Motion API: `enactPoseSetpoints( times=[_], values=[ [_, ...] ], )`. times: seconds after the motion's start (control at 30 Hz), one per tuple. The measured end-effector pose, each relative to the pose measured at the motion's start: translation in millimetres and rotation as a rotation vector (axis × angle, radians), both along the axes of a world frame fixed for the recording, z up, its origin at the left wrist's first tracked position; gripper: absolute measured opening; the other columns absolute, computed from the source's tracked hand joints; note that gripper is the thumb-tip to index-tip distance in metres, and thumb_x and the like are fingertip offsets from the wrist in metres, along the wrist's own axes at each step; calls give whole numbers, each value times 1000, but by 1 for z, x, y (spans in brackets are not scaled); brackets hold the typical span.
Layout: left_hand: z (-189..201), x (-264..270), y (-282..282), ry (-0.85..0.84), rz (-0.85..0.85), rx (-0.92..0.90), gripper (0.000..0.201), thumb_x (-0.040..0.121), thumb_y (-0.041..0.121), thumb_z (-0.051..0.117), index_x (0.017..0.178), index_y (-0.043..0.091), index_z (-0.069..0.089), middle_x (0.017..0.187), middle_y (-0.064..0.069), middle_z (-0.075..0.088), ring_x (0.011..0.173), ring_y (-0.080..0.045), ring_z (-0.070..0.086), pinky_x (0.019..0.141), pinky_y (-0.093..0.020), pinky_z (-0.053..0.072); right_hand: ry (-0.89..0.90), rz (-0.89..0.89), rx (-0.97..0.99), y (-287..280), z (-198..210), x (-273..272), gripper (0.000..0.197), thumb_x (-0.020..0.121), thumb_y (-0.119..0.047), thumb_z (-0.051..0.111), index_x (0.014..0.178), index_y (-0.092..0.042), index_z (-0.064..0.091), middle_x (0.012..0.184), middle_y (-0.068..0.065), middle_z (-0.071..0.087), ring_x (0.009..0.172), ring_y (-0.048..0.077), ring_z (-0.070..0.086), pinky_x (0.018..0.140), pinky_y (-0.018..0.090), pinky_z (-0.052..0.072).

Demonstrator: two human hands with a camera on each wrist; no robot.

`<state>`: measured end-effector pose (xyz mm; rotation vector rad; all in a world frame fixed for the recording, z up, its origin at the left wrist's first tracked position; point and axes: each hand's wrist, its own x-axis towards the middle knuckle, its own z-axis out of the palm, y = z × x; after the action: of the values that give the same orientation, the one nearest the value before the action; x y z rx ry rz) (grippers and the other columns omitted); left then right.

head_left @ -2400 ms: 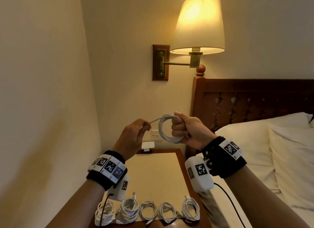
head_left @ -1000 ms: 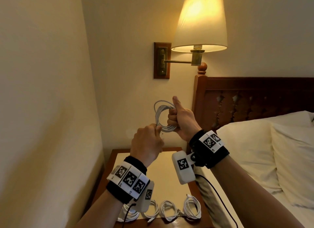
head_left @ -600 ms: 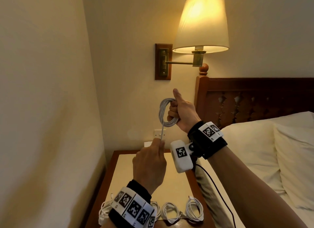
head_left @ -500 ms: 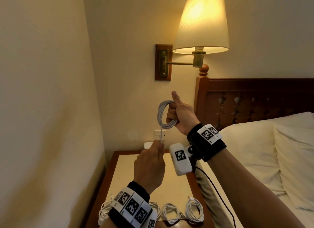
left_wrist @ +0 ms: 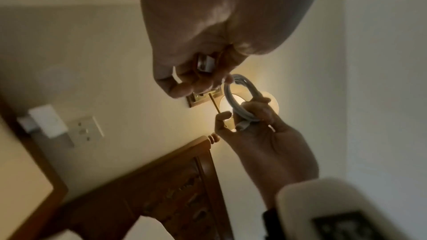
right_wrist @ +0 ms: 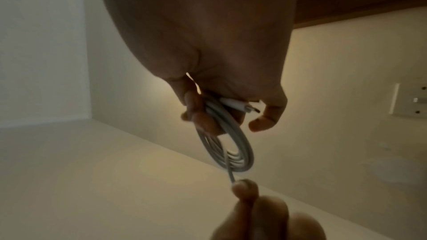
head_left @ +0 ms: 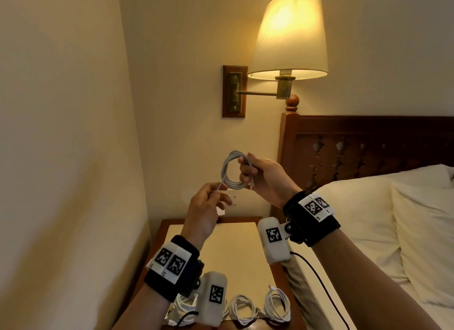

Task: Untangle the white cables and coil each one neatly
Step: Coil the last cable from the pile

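Note:
A coiled white cable (head_left: 232,171) hangs in the air above the nightstand (head_left: 235,233). My right hand (head_left: 260,176) grips one side of the coil, fingers curled round the loops, with one plug end (right_wrist: 240,106) lying across the fingers. My left hand (head_left: 208,203) is just below and left of the coil and pinches the free tail of that cable, with the USB plug (left_wrist: 204,62) tucked against its palm. Several coiled white cables (head_left: 242,308) lie in a row at the nightstand's front edge, partly hidden by my left wrist.
A lit wall lamp (head_left: 288,34) hangs above the hands. A wall socket (head_left: 232,199) and a white plug-in box (left_wrist: 45,122) sit behind the nightstand. The bed's dark wooden headboard (head_left: 368,150) and white pillows (head_left: 368,211) fill the right; a bare wall stands close on the left.
My right hand has dropped and tilted the coil over, its thumb no longer sticking up. My left hand has risen closer to the coil, so the tail between them is shorter.

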<state>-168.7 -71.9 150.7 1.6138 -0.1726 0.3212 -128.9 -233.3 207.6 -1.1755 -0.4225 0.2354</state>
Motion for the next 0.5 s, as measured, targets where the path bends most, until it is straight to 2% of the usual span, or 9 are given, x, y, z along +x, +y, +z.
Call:
enactPoseSetpoints(
  times=[0.1, 0.17, 0.23, 0.37, 0.47, 0.5],
  values=[
    [9, -5, -5, 147, -113, -264, 26, 102, 13, 34, 86, 15, 55, 63, 2, 41, 55, -11, 35, 53, -26, 29, 65, -13, 108, 1, -6, 2, 31, 104, -26, 34, 85, -11, 53, 59, -4, 33, 56, 12, 39, 63, 26, 31],
    [10, -8, -7, 167, -192, -368, 30, 103, 22, 34, 78, 18, 50, 60, 4, 35, 54, -11, 27, 54, -27, 25, 111, -55, 186, 3, -9, 4, 32, 103, -27, 35, 79, -13, 50, 57, -5, 30, 54, 11, 34, 61, 25, 28],
    [11, -11, -11, 111, -219, -332, 34, 104, 29, 32, 73, 20, 44, 61, 4, 31, 55, -11, 25, 56, -28, 24, 140, -91, 237, 4, -11, 5, 35, 104, -28, 36, 75, -15, 50, 56, -7, 31, 53, 9, 32, 62, 25, 26],
    [8, -19, -18, -26, -200, -250, 33, 103, 20, 33, 71, 18, 39, 61, 5, 30, 56, -9, 26, 58, -29, 22, 127, -128, 283, 8, -4, 7, 35, 105, -28, 35, 75, -15, 49, 53, -8, 37, 50, 6, 31, 63, 25, 22],
    [-2, -13, -10, -55, -128, -81, 30, 103, 26, 40, 79, 17, 56, 68, 6, 46, 63, -11, 39, 62, -28, 31, 115, -120, 331, 7, 2, 6, 30, 105, -23, 35, 80, -13, 47, 55, -7, 43, 57, 7, 27, 63, 24, 21],
    [-7, -8, -5, -84, -80, 22, 26, 101, 27, 46, 84, 23, 64, 75, 8, 55, 70, -14, 45, 66, -27, 36, 111, -112, 331, 6, 4, 4, 30, 105, -22, 34, 80, -13, 47, 56, -6, 43, 58, 8, 27, 63, 24, 22]
  ],
)
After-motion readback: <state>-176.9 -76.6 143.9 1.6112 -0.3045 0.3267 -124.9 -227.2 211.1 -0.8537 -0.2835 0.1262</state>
